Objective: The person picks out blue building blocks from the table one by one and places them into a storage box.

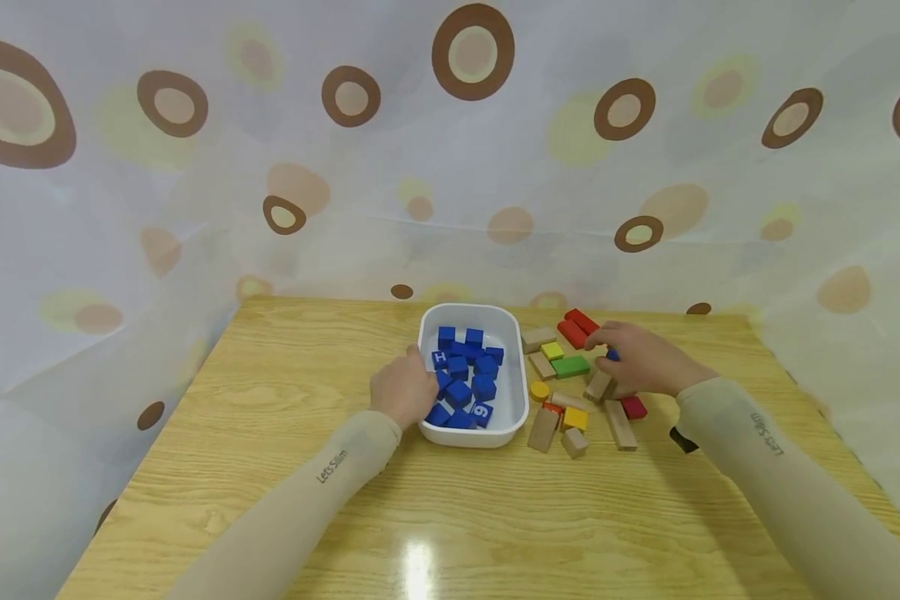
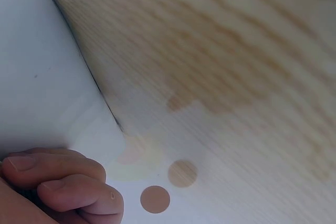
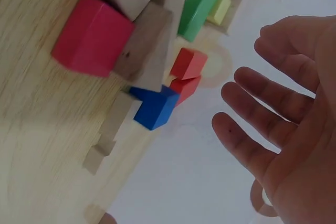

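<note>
My left hand point(image 1: 403, 387) grips the left rim of a white plastic tub point(image 1: 512, 417). Several blue blocks point(image 1: 458, 394) lie inside, a few marked with a white letter or number. In the left wrist view, curled fingers point(image 2: 79, 192) show low beside the tub's white wall point(image 2: 47, 66). Over the loose pile hovers my right hand point(image 1: 648, 358), with its fingers spread and apart from the blocks in the right wrist view. A blue block point(image 3: 156, 107) stands near its fingertips, among plain wooden blocks point(image 3: 144, 43), a crimson block point(image 3: 92, 35) and two red ones point(image 3: 189, 64).
Right of the tub lie a green block point(image 1: 572, 367), yellow block point(image 1: 552, 351), orange block point(image 1: 574, 419), yellow disc point(image 1: 539, 391) and wooden blocks point(image 1: 544, 429). A dark block point(image 1: 683, 439) sits beside the right sleeve. A spotted white sheet point(image 1: 450, 167) hangs behind the wooden table point(image 1: 450, 508).
</note>
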`<state>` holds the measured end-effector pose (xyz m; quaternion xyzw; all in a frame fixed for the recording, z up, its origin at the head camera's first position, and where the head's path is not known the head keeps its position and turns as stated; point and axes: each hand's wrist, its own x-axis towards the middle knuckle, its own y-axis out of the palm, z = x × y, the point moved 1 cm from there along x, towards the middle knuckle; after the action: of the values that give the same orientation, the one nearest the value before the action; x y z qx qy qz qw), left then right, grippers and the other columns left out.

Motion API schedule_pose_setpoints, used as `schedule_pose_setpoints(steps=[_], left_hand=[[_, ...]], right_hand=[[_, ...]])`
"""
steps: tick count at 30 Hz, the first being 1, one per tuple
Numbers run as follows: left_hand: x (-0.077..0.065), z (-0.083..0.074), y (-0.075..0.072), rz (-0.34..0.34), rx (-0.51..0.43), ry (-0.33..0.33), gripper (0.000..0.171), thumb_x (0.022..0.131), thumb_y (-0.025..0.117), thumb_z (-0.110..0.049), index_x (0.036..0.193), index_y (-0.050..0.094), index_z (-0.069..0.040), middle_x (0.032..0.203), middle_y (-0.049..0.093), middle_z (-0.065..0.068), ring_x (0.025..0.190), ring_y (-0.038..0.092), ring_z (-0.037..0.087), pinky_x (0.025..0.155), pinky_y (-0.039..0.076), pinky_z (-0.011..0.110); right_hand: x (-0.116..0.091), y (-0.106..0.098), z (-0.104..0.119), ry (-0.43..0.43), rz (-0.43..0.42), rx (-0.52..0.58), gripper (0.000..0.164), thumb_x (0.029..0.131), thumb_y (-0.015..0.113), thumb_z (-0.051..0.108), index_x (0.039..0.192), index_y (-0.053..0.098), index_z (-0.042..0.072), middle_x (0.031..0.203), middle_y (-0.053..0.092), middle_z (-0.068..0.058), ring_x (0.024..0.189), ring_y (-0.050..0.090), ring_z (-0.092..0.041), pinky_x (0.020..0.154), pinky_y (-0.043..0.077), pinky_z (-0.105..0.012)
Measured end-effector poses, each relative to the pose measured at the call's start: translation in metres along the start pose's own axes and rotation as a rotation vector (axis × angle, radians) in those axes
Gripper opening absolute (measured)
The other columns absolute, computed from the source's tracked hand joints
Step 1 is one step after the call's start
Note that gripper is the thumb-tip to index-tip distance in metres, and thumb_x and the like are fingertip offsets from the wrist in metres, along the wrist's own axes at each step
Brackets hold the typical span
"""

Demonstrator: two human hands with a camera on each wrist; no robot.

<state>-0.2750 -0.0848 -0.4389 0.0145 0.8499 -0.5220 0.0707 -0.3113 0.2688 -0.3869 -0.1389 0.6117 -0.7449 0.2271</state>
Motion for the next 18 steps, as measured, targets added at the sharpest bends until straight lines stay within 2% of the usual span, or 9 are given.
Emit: schedule_pose_setpoints(steps=[3, 6, 11, 14, 18], left_hand=[[0.000, 0.001, 0.001, -0.005, 0.003, 0.002, 0.059, 0.101, 0.052, -0.030, 0.151, 0.037, 0.000, 0.111, 0.068, 0.015, 0.087, 0.066, 0.024, 0.085, 0.057, 0.044], [0.000, 0.002, 0.003, -0.007, 0.011, 0.006, 0.059, 0.101, 0.052, -0.030, 0.150, 0.038, 0.000, 0.107, 0.068, 0.013, 0.084, 0.066, 0.023, 0.082, 0.057, 0.043], [0.000, 0.003, 0.004, 0.004, 0.003, 0.002, 0.059, 0.101, 0.052, -0.030, 0.149, 0.039, 0.000, 0.106, 0.068, 0.013, 0.082, 0.065, 0.023, 0.080, 0.057, 0.042], [0.001, 0.002, 0.004, 0.002, -0.007, -0.003, 0.058, 0.101, 0.052, -0.030, 0.150, 0.039, 0.000, 0.108, 0.068, 0.014, 0.083, 0.065, 0.024, 0.081, 0.057, 0.042], [0.001, 0.001, 0.003, 0.001, -0.001, -0.004, 0.059, 0.102, 0.052, -0.030, 0.151, 0.038, -0.001, 0.109, 0.068, 0.014, 0.083, 0.065, 0.024, 0.082, 0.057, 0.042]], right_hand=[[0.001, 0.003, -0.009, 0.034, 0.020, 0.002, 0.031, 0.098, 0.060, 0.013, 0.128, 0.064, 0.005, 0.135, 0.058, -0.020, 0.104, 0.064, -0.031, 0.088, 0.052, -0.050], [0.003, 0.006, -0.018, 0.064, 0.038, 0.005, 0.034, 0.097, 0.059, 0.010, 0.131, 0.062, 0.004, 0.139, 0.055, -0.023, 0.112, 0.061, -0.038, 0.092, 0.051, -0.054], [0.004, 0.013, -0.032, 0.094, 0.079, -0.026, 0.045, 0.087, 0.061, -0.004, 0.131, 0.063, 0.002, 0.134, 0.058, -0.024, 0.121, 0.056, -0.045, 0.096, 0.049, -0.058], [0.005, 0.016, -0.039, 0.092, 0.080, -0.050, 0.045, 0.084, 0.061, -0.006, 0.128, 0.066, 0.003, 0.128, 0.062, -0.021, 0.117, 0.059, -0.043, 0.096, 0.050, -0.058], [0.007, 0.020, -0.045, 0.069, 0.058, -0.071, 0.034, 0.089, 0.061, -0.003, 0.122, 0.068, 0.003, 0.119, 0.064, -0.019, 0.107, 0.063, -0.039, 0.094, 0.051, -0.058]])
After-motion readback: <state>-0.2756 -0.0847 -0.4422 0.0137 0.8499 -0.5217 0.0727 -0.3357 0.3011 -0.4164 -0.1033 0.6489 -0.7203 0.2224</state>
